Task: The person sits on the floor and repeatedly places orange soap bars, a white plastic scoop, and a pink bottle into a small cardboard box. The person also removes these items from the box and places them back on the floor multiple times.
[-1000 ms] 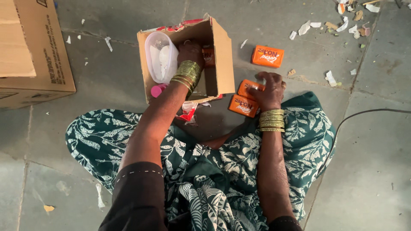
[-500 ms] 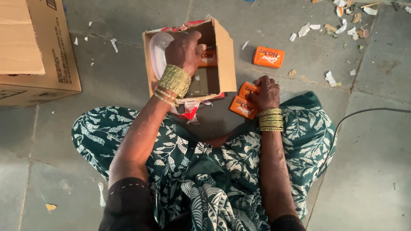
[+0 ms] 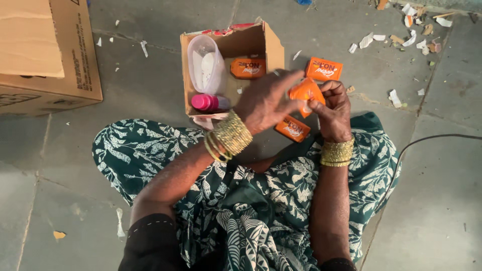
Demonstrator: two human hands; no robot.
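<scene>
Big cardboard carton (image 3: 45, 55) sits far left on the stone floor (image 3: 442, 200), untouched. Small open box (image 3: 273, 47) in front of the person now shows its contents: clear plastic tub (image 3: 205, 62), pink bottle (image 3: 207, 102), one orange soap pack (image 3: 248, 68). L hand (image 3: 263, 103) was inside the box a sec ago; it's out now, fingers spread, reaching across to the lifted orange pack (image 3: 305, 93). R hand (image 3: 334, 110) has picked that pack off the floor & pinches it at the edge w/ fingertips. Both hands meet on it, raised just right of the box. Two more packs stay on the floor: one (image 3: 324, 69) beyond the hands, one (image 3: 292, 128) below them.
</scene>
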